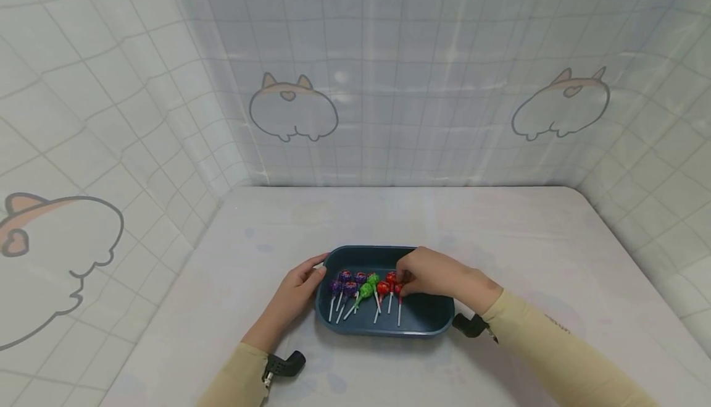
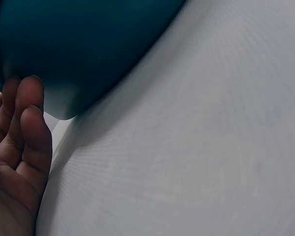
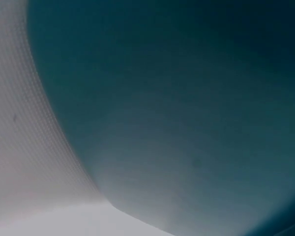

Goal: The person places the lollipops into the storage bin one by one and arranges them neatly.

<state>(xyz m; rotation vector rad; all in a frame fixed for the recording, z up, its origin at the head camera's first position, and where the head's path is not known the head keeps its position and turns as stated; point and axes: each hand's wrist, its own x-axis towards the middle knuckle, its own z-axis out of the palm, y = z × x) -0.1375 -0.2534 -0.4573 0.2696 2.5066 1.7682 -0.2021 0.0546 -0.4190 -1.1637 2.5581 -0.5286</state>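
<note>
A dark blue-green plastic tray (image 1: 383, 333) holds several lollipops with white sticks, lying side by side. Purple-wrapped lollipops (image 1: 350, 288) are on the left, two green lollipops (image 1: 366, 290) in the middle, and red lollipops (image 1: 383, 288) to their right. My right hand (image 1: 430, 273) reaches over the tray and pinches the rightmost red lollipop (image 1: 399, 289) by its head, its stick pointing toward me. At the tray's left end, my left hand (image 1: 296, 291) rests against the outer wall, thumb at the rim; its fingers (image 2: 33, 128) lie against the wall in the left wrist view.
The tray stands on a pale cloth-covered table (image 1: 500, 228). Grid-patterned curtains (image 1: 389, 55) with cartoon animal prints enclose the back and both sides. Black wrist cameras (image 1: 287, 364) sit at both sleeves, the right one close beside the tray's right end.
</note>
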